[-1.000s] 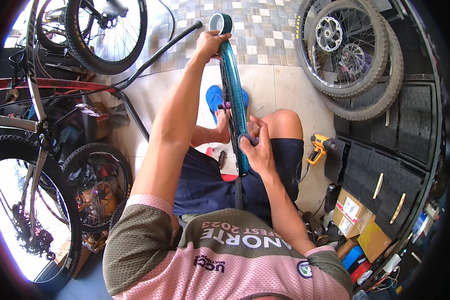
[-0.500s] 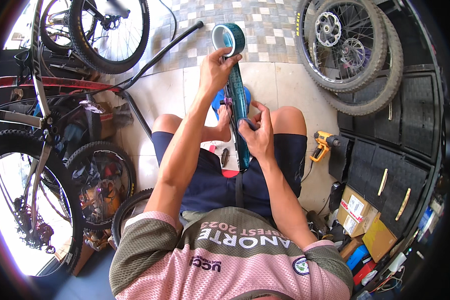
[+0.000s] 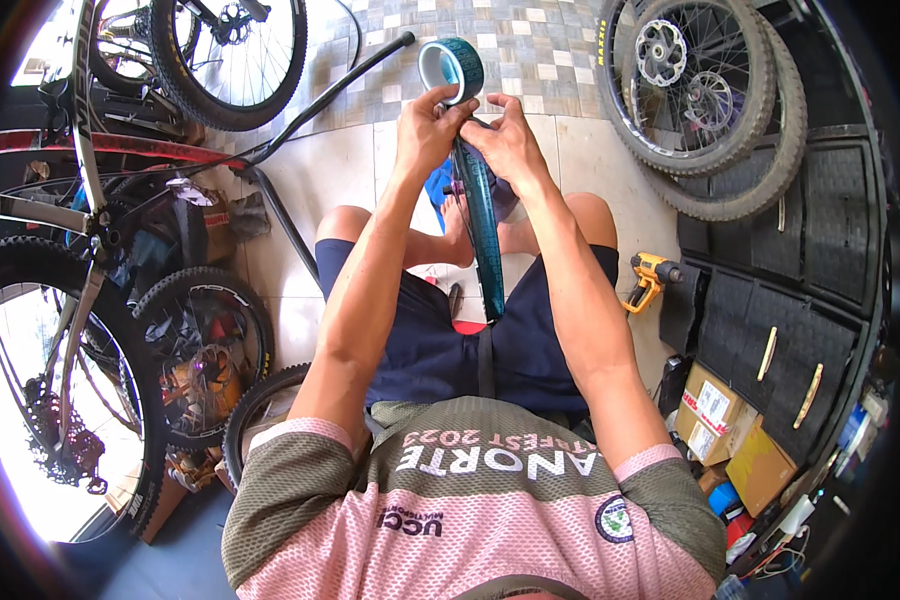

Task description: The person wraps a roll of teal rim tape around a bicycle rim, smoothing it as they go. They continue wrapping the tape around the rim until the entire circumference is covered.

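Note:
A wide roll of teal tape (image 3: 473,68) with a pale core sits upright at the far end of my left hand (image 3: 427,130), whose fingers and thumb pinch its lower edge. From there a teal tape strip (image 3: 482,225) runs toward me along a narrow bicycle rim (image 3: 491,305), seen edge-on between my knees. My right hand (image 3: 507,150) is closed at the strip's far end, close beside the left fingertips. Something dark shows under its thumb; its kind is hard to make out. The rest of the wheel is mostly hidden.
A yellow heat gun (image 3: 652,280) lies on the floor to the right, near cardboard boxes (image 3: 710,410). Two bicycle wheels (image 3: 705,95) lean at the far right. Bicycles and a large tire (image 3: 65,400) crowd the left, with a black tube (image 3: 340,90) on the floor.
My right hand has moved away from me along the strip, from near the knees up to the left hand. The tape roll has shifted slightly left and farther away.

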`<state>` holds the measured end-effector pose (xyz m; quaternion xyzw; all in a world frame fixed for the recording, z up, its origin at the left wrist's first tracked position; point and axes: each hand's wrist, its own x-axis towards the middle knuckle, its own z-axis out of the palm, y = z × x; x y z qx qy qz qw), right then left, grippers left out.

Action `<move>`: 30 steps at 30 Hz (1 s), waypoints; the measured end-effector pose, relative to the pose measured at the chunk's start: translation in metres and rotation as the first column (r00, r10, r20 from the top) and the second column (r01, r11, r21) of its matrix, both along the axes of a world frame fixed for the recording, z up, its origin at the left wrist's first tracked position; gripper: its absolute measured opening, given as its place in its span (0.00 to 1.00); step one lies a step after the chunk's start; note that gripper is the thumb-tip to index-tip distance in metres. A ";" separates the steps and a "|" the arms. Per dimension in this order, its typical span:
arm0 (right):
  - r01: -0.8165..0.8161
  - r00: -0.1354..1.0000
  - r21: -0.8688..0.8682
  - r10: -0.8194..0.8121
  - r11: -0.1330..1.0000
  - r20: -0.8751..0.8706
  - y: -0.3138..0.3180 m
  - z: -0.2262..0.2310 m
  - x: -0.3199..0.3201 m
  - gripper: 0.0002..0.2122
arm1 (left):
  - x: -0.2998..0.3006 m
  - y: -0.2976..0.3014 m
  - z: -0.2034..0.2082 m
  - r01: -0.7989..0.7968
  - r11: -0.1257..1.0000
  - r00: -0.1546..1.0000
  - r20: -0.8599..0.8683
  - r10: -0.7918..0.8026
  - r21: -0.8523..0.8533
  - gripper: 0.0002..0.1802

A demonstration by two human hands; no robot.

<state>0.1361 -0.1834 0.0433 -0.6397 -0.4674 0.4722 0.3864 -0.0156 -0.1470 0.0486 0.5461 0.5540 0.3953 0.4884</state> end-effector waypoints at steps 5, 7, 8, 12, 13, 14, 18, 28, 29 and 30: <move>-0.001 1.000 0.035 0.000 0.999 0.007 -0.064 -0.009 -0.003 0.38 | -0.005 0.001 -0.019 -0.091 0.994 0.996 -0.006 0.091 0.066 0.24; 0.017 0.996 0.052 -0.022 0.999 0.090 -0.100 -0.018 -0.003 0.35 | -0.007 0.001 -0.020 -0.077 0.996 0.997 0.001 0.077 0.033 0.26; 0.000 0.994 0.045 -0.005 0.999 0.110 -0.118 -0.012 -0.006 0.34 | -0.011 0.003 -0.024 -0.083 0.996 0.996 0.033 0.082 0.028 0.27; -0.008 0.998 0.066 0.004 0.998 0.059 -0.182 -0.025 -0.015 0.34 | -0.024 0.016 -0.038 -0.082 0.996 0.997 0.003 0.081 0.044 0.30; -0.014 0.997 0.048 0.010 0.999 0.082 -0.196 -0.027 -0.017 0.34 | -0.028 0.021 -0.040 -0.075 0.996 0.997 0.011 0.075 0.041 0.30; -0.021 0.994 0.030 0.018 0.999 0.105 -0.208 -0.029 -0.019 0.34 | -0.033 0.025 -0.042 -0.070 0.997 0.997 0.018 0.069 0.038 0.30; -0.061 0.965 0.042 0.048 0.997 0.257 -0.232 -0.036 -0.020 0.35 | -0.034 0.031 -0.031 -0.027 0.999 0.999 0.027 0.026 0.020 0.29; -0.074 0.997 0.172 0.071 0.982 0.024 -0.154 -0.013 -0.029 0.19 | -0.015 0.007 -0.014 -0.074 0.972 0.959 -0.251 0.131 0.225 0.16; -0.136 0.987 0.157 0.120 0.978 0.106 -0.149 -0.010 -0.028 0.19 | -0.015 -0.002 -0.006 -0.112 0.968 0.960 -0.228 0.163 0.223 0.17; -0.221 0.964 0.149 0.193 0.964 0.181 -0.143 -0.005 -0.033 0.18 | -0.031 -0.001 -0.018 -0.132 0.887 0.941 -0.224 0.252 0.442 0.15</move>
